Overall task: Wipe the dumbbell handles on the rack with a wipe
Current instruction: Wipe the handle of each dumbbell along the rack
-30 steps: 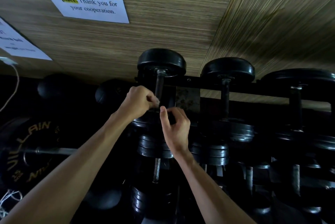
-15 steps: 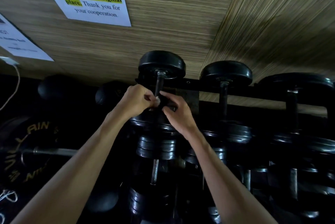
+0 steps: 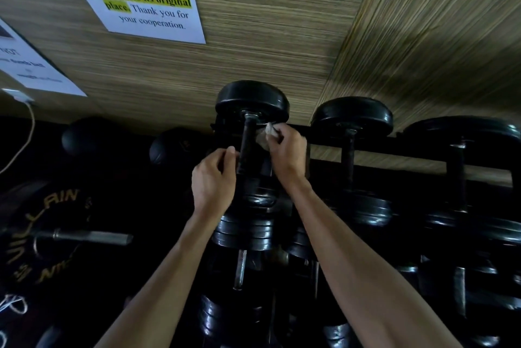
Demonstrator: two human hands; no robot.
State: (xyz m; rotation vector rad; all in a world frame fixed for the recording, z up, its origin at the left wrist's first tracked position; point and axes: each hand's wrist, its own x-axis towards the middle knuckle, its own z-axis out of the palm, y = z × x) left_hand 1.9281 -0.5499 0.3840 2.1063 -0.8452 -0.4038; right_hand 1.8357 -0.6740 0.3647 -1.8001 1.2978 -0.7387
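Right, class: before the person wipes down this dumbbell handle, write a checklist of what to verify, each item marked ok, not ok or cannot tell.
1. Wipe in hand: the right hand pinches the wipe. Ok.
2. Wipe against the handle: it sits beside the bar's upper end, but contact is unclear. Cannot tell.
3. Dumbbell steadied: the left hand is at the handle's left side with fingers curled; a firm grip is not visible. Cannot tell.
4. Dumbbell seated on the rack rail: it rests across the rail. Ok.
5. Handle free to wipe: the middle of the bar is uncovered. Ok.
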